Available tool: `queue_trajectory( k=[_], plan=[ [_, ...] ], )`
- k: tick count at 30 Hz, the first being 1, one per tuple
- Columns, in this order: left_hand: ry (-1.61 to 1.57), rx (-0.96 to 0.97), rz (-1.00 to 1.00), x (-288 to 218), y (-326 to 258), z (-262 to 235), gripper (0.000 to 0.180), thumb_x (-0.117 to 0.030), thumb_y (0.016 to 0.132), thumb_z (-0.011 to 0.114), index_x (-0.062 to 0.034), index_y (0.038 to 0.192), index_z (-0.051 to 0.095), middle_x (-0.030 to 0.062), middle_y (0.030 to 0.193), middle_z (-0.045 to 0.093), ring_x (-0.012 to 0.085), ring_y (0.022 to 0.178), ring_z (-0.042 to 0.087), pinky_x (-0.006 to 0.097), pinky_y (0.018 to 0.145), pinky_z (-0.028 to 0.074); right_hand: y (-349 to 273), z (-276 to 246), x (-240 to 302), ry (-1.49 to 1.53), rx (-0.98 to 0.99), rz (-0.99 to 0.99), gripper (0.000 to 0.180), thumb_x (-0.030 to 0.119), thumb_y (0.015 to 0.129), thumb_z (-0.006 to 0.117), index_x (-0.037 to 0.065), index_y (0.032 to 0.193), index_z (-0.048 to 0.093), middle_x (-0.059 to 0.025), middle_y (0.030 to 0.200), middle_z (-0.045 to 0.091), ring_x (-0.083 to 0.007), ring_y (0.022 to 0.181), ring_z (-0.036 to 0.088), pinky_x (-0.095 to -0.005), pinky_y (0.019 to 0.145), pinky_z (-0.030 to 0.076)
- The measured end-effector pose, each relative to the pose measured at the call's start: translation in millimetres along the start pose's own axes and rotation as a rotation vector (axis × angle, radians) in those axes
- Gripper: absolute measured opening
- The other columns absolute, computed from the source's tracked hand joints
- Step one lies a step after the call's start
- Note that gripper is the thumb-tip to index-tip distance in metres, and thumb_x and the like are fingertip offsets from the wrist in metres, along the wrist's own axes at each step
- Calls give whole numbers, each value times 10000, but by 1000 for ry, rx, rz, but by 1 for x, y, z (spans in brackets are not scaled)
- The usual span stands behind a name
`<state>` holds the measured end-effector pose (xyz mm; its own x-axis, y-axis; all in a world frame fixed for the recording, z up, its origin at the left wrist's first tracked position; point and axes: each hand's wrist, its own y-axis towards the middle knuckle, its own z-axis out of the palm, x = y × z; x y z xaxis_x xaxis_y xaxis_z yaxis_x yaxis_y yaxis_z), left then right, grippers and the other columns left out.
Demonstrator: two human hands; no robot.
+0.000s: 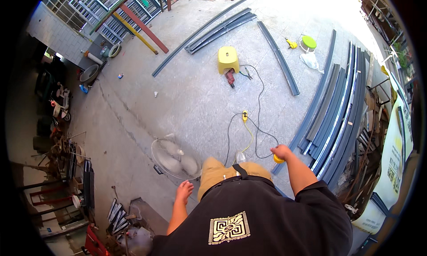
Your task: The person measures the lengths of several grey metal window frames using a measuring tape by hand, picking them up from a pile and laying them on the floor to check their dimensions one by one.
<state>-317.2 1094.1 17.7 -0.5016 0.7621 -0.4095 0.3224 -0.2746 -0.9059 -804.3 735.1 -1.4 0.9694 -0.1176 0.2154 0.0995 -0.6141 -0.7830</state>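
My right hand (280,151) is closed around a small yellow thing (279,159) that looks like a tape measure, mostly covered by the fingers. It is held out at my right side, near the ends of long dark grey metal profiles (331,118) stacked on the ground. My left hand (183,191) hangs at my left side with loosely stretched fingers and nothing in it. A round fan with a wire guard (175,158) lies beside it. Ahead of me, a yellow power socket (245,116) on a cable lies on the floor.
A yellow stool (228,59) stands ahead, with a red power drill (230,78) and pliers (246,74) beside it. More profiles (279,56) lie farther off. A green-topped stool (308,42) is at the far right. Cluttered scrap (78,167) lines the left; painted metal frames (129,22) stand at the back.
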Motion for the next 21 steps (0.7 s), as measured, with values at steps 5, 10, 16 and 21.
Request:
queue_trajectory(
  k=[5, 10, 16, 21],
  plan=[
    [221, 154, 4, -58, 40, 13, 517, -283, 1012, 577, -53, 1460, 464, 94, 1243, 661, 211, 1120, 644, 374, 930, 493, 36, -27, 54, 70, -88, -3, 574, 544, 899, 613, 15, 1066, 758, -221, 1092, 729, -373, 1054, 690, -441, 916, 530],
    [585, 223, -95, -119, 85, -33, 466, -304, 1008, 567, -85, 1413, 497, 89, 1199, 661, 213, 1058, 655, 408, 877, 520, 49, -2, 81, 3, 110, 122, 650, 599, 896, 583, 10, 1124, 737, -241, 1180, 694, -401, 1129, 652, -445, 980, 499],
    [282, 61, -208, -226, 206, -113, 421, -309, 1011, 567, -100, 1372, 505, 79, 1145, 668, 209, 1011, 660, 381, 824, 530, 18, 54, 135, -17, 278, 303, 691, 625, 891, 591, 1, 1159, 720, -268, 1283, 633, -384, 1230, 601, -422, 1025, 473],
    [314, 102, -43, -359, 261, -111, 449, -291, 1010, 567, -86, 1402, 488, 95, 1153, 670, 212, 1001, 669, 358, 838, 526, 81, 25, 209, 59, 244, 271, 690, 621, 898, 565, 9, 1178, 714, -261, 1234, 663, -403, 1186, 620, -442, 1014, 474]
  ],
)
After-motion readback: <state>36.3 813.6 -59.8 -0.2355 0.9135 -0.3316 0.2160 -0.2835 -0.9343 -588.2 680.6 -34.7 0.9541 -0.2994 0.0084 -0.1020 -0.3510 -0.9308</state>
